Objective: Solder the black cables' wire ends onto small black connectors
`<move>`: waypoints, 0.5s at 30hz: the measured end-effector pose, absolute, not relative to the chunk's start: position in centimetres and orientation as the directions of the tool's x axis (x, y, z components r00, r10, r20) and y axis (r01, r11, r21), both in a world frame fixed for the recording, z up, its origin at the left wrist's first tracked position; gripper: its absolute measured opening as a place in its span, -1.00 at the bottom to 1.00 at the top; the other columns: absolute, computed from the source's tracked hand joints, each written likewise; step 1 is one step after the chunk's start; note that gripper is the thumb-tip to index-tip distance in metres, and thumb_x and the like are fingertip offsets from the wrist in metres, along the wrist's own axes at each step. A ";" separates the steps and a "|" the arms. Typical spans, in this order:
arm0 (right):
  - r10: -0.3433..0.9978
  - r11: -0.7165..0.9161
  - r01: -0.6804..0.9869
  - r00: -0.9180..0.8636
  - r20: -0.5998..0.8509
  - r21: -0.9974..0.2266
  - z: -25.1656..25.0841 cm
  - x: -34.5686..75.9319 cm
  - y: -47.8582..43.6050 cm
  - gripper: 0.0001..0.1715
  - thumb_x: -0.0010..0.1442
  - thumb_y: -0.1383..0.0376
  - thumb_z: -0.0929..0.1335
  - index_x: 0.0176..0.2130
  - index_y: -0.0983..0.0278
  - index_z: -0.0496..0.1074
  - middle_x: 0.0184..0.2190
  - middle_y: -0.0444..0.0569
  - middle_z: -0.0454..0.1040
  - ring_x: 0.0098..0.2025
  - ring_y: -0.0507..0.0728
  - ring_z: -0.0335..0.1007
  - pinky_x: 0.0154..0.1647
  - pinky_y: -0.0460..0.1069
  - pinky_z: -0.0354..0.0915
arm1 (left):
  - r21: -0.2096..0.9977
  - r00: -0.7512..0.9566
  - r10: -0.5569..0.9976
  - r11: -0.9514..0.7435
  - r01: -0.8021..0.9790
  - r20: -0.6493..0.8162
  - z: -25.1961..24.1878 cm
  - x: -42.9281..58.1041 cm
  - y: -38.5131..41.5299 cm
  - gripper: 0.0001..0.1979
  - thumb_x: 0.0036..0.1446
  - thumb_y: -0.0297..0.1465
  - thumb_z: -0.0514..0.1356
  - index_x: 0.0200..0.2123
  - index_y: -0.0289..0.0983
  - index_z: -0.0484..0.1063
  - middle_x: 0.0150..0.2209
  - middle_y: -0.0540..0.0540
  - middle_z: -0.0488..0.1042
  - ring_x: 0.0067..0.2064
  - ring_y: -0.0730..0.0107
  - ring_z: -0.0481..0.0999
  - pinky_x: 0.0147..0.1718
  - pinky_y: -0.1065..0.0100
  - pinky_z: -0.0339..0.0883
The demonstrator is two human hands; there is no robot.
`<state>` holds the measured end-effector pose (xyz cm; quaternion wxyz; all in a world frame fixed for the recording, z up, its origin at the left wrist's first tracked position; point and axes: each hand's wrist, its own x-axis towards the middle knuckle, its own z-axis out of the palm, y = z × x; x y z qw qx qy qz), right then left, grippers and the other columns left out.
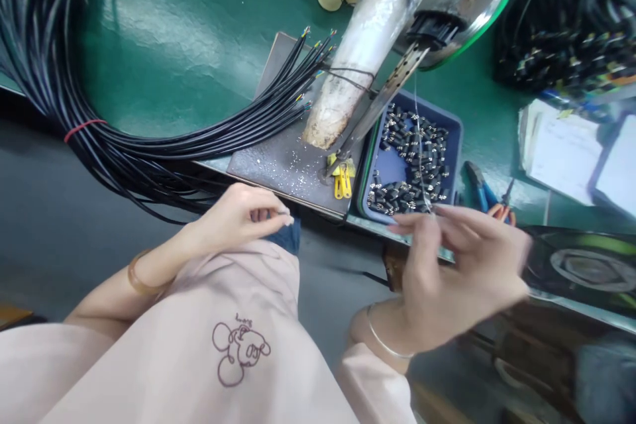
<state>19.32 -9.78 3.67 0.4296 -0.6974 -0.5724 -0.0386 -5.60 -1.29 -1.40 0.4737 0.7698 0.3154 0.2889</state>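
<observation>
My right hand (462,265), slightly blurred, is over the bench's front edge with thumb and fingers pinched on a thin silvery wire (419,146), which looks like solder wire. That wire runs down from above, across a blue-grey bin (456,146) of small black connectors with metal ends (397,197). Near my lap, my left hand (248,212) is closed, thumb against fingertips; whether anything small is between them cannot be made out. Ahead of it lies a bundle of black cables (213,139) with stripped, coloured wire ends on a dark board (278,165).
A soldering iron (382,99) slants down beside a foil-wrapped tube (368,40). Yellow clips (342,179) lie under its tip. Pliers (479,187) and papers (556,152) are right of the bin. More black cables (561,20) are piled at the back right.
</observation>
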 end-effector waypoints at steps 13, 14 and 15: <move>0.841 -0.433 0.879 0.473 0.262 -0.199 1.9 26.1 0.3 -0.79 0.03 0.40 0.48 -0.48 0.23 0.38 -0.42 -0.06 0.58 -0.32 0.11 0.45 -0.15 0.08 0.28 | 0.312 0.477 0.834 -0.548 0.776 0.278 -0.4 -3.3 5.5 -0.75 0.30 -0.55 0.07 -0.12 -0.36 0.56 -0.10 -0.32 0.53 0.00 -0.08 0.50 -0.06 0.03 0.41; 0.833 -0.477 0.858 0.511 0.214 -0.192 1.8 26.4 0.9 -0.74 0.00 0.38 0.51 -0.54 0.23 0.37 -0.48 -0.09 0.54 -0.36 0.09 0.43 -0.19 0.08 0.27 | 0.283 0.500 0.834 -0.551 0.785 0.234 -0.5 -3.0 5.5 -0.72 0.29 -0.58 0.04 -0.13 -0.39 0.56 -0.13 -0.34 0.53 -0.03 -0.07 0.50 -0.08 0.04 0.41; 0.829 -0.507 0.843 0.534 0.167 -0.181 1.7 26.7 1.4 -0.69 -0.02 0.35 0.53 -0.59 0.23 0.35 -0.54 -0.12 0.49 -0.41 0.07 0.42 -0.23 0.08 0.26 | 0.268 0.522 0.827 -0.562 0.783 0.211 -0.6 -2.9 5.4 -0.71 0.29 -0.59 0.02 -0.15 -0.40 0.56 -0.15 -0.34 0.53 -0.06 -0.05 0.51 -0.10 0.06 0.41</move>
